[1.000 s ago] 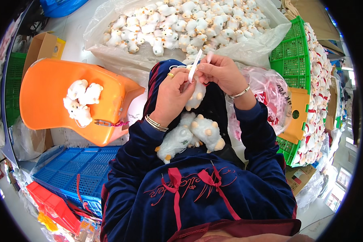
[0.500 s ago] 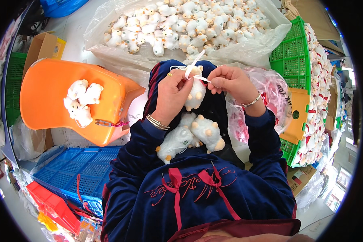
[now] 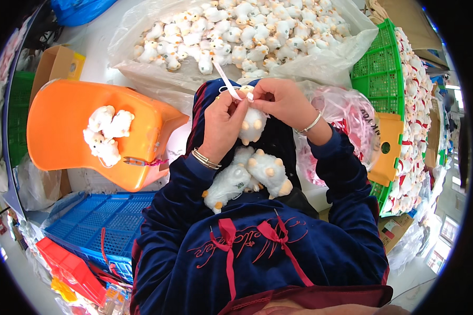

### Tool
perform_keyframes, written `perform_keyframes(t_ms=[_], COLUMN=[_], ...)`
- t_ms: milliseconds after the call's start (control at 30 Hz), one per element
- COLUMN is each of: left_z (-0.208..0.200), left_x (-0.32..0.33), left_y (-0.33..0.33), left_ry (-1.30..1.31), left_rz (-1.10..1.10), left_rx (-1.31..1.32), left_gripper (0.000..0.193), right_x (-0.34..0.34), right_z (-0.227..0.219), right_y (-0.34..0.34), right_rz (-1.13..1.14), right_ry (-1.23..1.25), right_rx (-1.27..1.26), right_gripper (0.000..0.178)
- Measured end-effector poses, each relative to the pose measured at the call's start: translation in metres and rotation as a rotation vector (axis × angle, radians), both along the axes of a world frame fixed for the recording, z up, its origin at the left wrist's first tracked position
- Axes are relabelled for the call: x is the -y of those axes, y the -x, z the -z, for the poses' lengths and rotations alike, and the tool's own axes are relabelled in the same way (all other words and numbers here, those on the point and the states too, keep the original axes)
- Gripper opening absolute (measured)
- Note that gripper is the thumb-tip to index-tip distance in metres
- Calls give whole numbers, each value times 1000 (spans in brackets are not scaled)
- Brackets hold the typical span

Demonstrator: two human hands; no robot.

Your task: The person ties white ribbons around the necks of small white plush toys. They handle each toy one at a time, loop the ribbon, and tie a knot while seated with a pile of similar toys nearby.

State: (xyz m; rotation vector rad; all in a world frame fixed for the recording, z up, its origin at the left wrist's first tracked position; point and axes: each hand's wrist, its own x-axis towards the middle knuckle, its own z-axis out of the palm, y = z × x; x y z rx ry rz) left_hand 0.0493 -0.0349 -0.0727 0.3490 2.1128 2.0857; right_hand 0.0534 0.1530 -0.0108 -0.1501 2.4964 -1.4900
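The person sits bent over a white plush toy [image 3: 252,127] held up between the knees, belly and pale feet showing, though the hands cover much of its neck and I can make out only a little of its head. The left hand [image 3: 222,119] is closed, thumb and fingertips pinching a white ribbon [image 3: 224,80] whose loose end sticks up past the knuckles. The right hand [image 3: 289,102] is narrowed to a pinch as well, on a small fold of the same ribbon at the toy's neck; whether there's a knot in there I can't tell, as the fingers hide it. Nearer the body, two more plush toys [image 3: 268,172] lie in the lap, with a third mostly buried under them. On the orange chair [image 3: 52,123] to the left, white toys huddle so closely that their outlines run together, beside small snips [image 3: 134,161]. Ahead, a heap of toys [image 3: 247,34] in a plastic bag [image 3: 136,73] is cut off at the top edge. On the right, a cloudy bag [image 3: 347,102] blurs its pink and red contents, next to a green crate [image 3: 374,63].
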Motion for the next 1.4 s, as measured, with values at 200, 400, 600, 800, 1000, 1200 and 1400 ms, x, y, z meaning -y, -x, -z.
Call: perform_keyframes(t_ms=[200,400,600,800,1000,1200,1400], left_z=[5,10,10,8,6,6,7], left_x=[2,1,1,-3,-4,3,3], left_y=[0,0,0,1,0,-1,1], left_ry=[-17,-167,-157,-166,-177,-157,-157], left_rz=[44,46,45,-15,-8,78,98], left_rx=[-180,-132,46,34,68,69,-198], left_gripper=[5,5,7,8,8,6,8], right_x=[8,4,-12,-18,-6,9,21], right_z=[8,2,-6,-12,-11,-11,8], right_y=[2,2,-3,2,5,6,-6], right_rz=[-108,-35,-46,-265,-129,-49,-6], right_ry=[-381,-200,249,200,85,-318,-534], right_rx=[-387,-153,237,106,76,-96,-406], right_gripper=[16,12,17,16,17,23,16])
